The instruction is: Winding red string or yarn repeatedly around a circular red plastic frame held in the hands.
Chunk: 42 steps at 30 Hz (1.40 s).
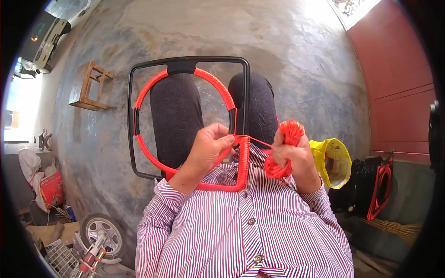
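A black square frame (189, 59) with a round ring inside it rests across my lap. Red cord (242, 160) is wound tightly round its near right corner and along most of the ring. With thumb and fingers pinched, my left hand (211, 143) holds the frame where the cord wraps between ring and side bar. My right hand (293, 156) is closed round a thick bundle of red cord (292, 130), to the right of the frame. One strand runs taut from that bundle to the wrapped side bar.
A yellow bag-like container (343, 162) stands by my right elbow. Behind it, black frames (364, 185) are stacked, one with red wrapping (383, 187). On the left are a wooden stool (90, 88), a wheel (103, 236) and a red box (51, 189). A red door (398, 74) rises at right.
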Each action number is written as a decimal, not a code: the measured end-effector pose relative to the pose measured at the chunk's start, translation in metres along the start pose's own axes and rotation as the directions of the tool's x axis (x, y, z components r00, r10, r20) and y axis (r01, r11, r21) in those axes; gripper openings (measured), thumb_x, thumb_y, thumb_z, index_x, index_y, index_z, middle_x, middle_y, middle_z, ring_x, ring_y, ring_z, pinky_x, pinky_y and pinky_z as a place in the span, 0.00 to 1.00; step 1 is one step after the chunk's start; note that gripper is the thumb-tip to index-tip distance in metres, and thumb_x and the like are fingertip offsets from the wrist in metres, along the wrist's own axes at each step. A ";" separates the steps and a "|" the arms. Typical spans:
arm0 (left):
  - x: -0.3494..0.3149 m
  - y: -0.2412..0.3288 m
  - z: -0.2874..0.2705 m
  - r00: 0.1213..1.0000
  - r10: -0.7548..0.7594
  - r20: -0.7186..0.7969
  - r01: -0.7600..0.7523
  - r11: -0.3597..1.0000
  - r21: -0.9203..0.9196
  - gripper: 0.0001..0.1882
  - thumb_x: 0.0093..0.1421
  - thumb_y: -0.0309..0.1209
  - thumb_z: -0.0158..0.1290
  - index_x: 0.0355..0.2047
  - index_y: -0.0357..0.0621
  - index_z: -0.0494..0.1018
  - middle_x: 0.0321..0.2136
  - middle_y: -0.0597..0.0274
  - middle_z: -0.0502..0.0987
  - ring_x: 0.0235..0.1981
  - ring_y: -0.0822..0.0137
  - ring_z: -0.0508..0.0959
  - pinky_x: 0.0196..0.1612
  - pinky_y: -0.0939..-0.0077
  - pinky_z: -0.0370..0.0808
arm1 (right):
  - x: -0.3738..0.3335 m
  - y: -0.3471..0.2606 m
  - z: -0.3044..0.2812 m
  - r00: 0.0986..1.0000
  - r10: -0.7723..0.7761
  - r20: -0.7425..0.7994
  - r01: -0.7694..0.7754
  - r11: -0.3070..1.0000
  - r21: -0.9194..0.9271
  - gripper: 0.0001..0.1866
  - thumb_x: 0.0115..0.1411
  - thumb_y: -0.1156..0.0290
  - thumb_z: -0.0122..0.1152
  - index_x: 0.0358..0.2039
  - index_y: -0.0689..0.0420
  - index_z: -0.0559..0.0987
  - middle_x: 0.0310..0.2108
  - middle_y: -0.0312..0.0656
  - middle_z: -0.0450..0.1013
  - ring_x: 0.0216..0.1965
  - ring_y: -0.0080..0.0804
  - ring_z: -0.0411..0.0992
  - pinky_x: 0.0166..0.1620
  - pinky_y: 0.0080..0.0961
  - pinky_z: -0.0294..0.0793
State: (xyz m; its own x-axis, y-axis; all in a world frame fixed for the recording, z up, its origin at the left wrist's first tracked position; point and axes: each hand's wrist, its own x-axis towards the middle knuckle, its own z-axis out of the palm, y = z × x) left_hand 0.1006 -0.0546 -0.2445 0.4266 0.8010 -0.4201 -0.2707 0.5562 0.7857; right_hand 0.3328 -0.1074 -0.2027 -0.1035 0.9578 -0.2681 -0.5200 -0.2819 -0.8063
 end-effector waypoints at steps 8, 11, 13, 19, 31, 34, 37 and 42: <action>0.006 0.003 0.001 0.998 -0.014 0.067 0.032 0.963 -0.266 0.13 0.66 0.32 0.49 0.47 0.36 0.71 0.39 0.57 0.79 0.39 0.68 0.79 0.42 0.73 0.77 | -0.006 -0.076 -0.077 0.844 -0.319 -0.432 0.171 0.922 -0.347 0.07 0.57 0.74 0.62 0.35 0.57 0.74 0.26 0.40 0.76 0.22 0.24 0.71 0.28 0.20 0.72; 0.007 0.008 0.004 0.996 -0.059 0.072 0.077 0.957 -0.279 0.16 0.67 0.37 0.47 0.47 0.37 0.72 0.41 0.57 0.79 0.41 0.67 0.77 0.46 0.71 0.73 | -0.051 -0.122 -0.218 0.694 -0.472 -0.544 0.504 0.858 -0.103 0.05 0.63 0.70 0.60 0.36 0.56 0.74 0.31 0.41 0.77 0.29 0.27 0.74 0.33 0.26 0.75; 0.006 0.008 0.007 0.999 -0.054 -0.004 0.051 0.953 -0.297 0.17 0.69 0.40 0.44 0.45 0.40 0.73 0.39 0.57 0.80 0.40 0.66 0.79 0.39 0.71 0.78 | -0.080 -0.141 -0.301 0.594 -0.490 -0.638 0.719 0.680 0.146 0.08 0.66 0.65 0.56 0.38 0.56 0.75 0.40 0.44 0.76 0.41 0.37 0.76 0.47 0.35 0.78; 0.013 0.004 0.006 0.998 -0.049 -0.039 0.037 0.966 -0.257 0.19 0.69 0.42 0.42 0.43 0.38 0.74 0.39 0.55 0.78 0.41 0.65 0.76 0.47 0.66 0.74 | -0.078 -0.094 -0.273 0.753 -0.517 -0.407 0.592 0.803 0.075 0.15 0.63 0.68 0.50 0.48 0.59 0.74 0.41 0.42 0.75 0.44 0.37 0.75 0.52 0.42 0.75; 0.007 0.011 0.011 0.993 0.043 0.106 0.005 0.909 -0.417 0.24 0.70 0.43 0.40 0.53 0.33 0.69 0.45 0.55 0.75 0.50 0.64 0.71 0.57 0.68 0.66 | 0.038 0.005 0.012 0.951 0.230 0.208 0.123 0.335 -0.934 0.33 0.49 0.70 0.66 0.56 0.67 0.67 0.46 0.60 0.74 0.48 0.49 0.75 0.46 0.38 0.74; 0.008 0.010 0.018 0.999 -0.012 0.050 0.029 0.929 -0.368 0.21 0.71 0.38 0.40 0.57 0.37 0.66 0.49 0.55 0.73 0.51 0.63 0.73 0.56 0.65 0.71 | 0.053 0.010 0.008 0.932 0.018 0.362 0.314 0.455 -0.833 0.40 0.48 0.75 0.64 0.61 0.66 0.57 0.41 0.61 0.74 0.46 0.53 0.75 0.44 0.37 0.74; 0.009 0.006 0.013 1.000 -0.017 0.003 0.017 0.928 -0.373 0.14 0.70 0.31 0.42 0.52 0.39 0.66 0.44 0.55 0.76 0.41 0.66 0.77 0.48 0.70 0.75 | 0.056 0.002 0.001 0.935 0.107 0.338 0.235 0.527 -0.816 0.31 0.47 0.78 0.62 0.55 0.66 0.67 0.41 0.57 0.75 0.46 0.50 0.75 0.46 0.34 0.73; 0.012 -0.006 0.000 0.948 0.170 -0.270 -0.235 0.945 -0.229 0.06 0.70 0.28 0.43 0.44 0.41 0.67 0.35 0.61 0.75 0.32 0.72 0.74 0.38 0.74 0.73 | 0.055 0.005 -0.001 0.962 -0.261 0.086 0.221 0.550 -0.806 0.22 0.51 0.81 0.62 0.49 0.61 0.76 0.40 0.49 0.76 0.39 0.38 0.77 0.45 0.29 0.75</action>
State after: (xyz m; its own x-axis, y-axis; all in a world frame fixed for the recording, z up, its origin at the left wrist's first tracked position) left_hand 0.1078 -0.0485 -0.2546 0.1248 0.9136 -0.3870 -0.5536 0.3878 0.7370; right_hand 0.3253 -0.0560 -0.2220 -0.0367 0.9993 -0.0026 0.3745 0.0113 -0.9272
